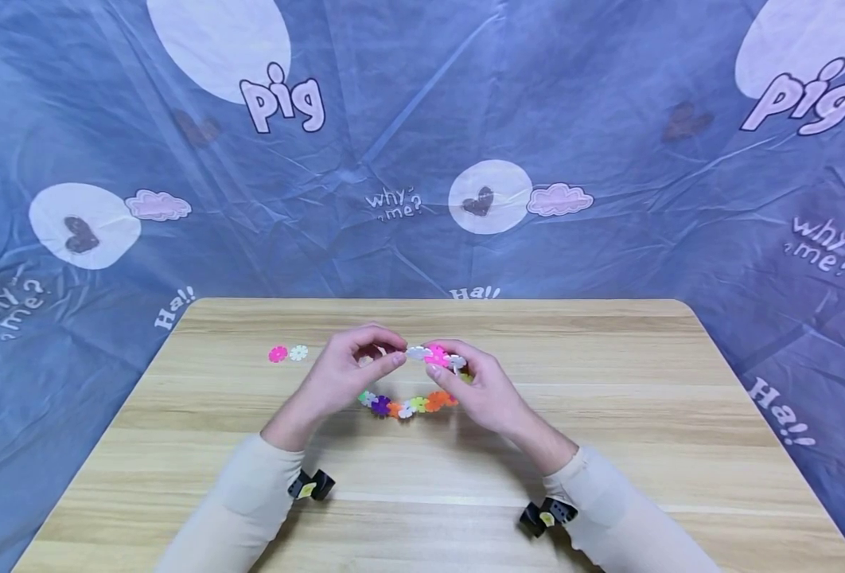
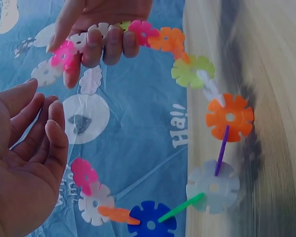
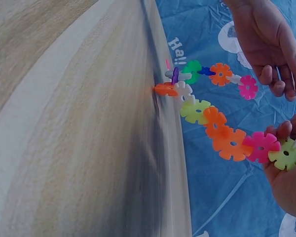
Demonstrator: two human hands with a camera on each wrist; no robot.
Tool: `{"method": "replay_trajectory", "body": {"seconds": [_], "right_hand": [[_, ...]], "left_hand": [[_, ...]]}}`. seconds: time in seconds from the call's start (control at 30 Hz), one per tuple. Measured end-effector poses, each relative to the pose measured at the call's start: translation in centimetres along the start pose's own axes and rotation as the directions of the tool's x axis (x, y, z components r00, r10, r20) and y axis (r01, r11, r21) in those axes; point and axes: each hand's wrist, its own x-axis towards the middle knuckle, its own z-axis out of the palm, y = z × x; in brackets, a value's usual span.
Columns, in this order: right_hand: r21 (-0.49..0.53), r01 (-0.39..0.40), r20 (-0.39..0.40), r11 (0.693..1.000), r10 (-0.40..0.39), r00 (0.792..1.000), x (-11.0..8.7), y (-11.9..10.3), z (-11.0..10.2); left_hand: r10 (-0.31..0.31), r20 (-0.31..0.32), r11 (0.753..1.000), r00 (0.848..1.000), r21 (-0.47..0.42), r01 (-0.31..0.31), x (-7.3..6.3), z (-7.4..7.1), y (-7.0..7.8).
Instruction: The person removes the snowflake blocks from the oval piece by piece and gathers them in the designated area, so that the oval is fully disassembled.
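Note:
A chain of colourful interlocking snowflake discs (image 2: 229,117) hangs in a curved loop above the table. My right hand (image 1: 485,390) holds its upper stretch, thumb and fingers around the pink disc (image 1: 437,355) and its neighbours. At that end is a white disc (image 2: 46,73); my left hand (image 1: 344,362) pinches its edge between thumb and finger, the other fingers loosely bent. The opposite end, a pink disc (image 3: 248,87), hangs free below the left hand, joined to a white, an orange and a blue disc (image 2: 151,220). In the head view the hands hide part of the loop.
A loose pink disc (image 1: 278,353) and a white one (image 1: 298,352) lie on the wooden table (image 1: 630,414), left of the hands. Behind the table hangs a blue printed cloth (image 1: 365,263). Small black cameras (image 1: 311,485) are strapped to both wrists.

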Motion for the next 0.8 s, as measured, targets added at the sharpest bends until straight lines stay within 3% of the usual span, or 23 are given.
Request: {"method": "replay_trajectory", "body": {"seconds": [0.33, 0.8], "right_hand": [[-0.013, 0.0, 0.01, 1.0, 0.0, 1.0, 0.1, 0.0, 0.0], [-0.056, 0.022, 0.053, 0.998, -0.019, 0.998, 0.3, -0.3, 0.1]], "left_hand": [[-0.002, 0.01, 1.0, 1.0, -0.002, 0.002, 0.2, 0.8, 0.2], [0.075, -0.01, 0.997, 0.997, -0.002, -0.075, 0.4, 1.8, -0.2]]}}
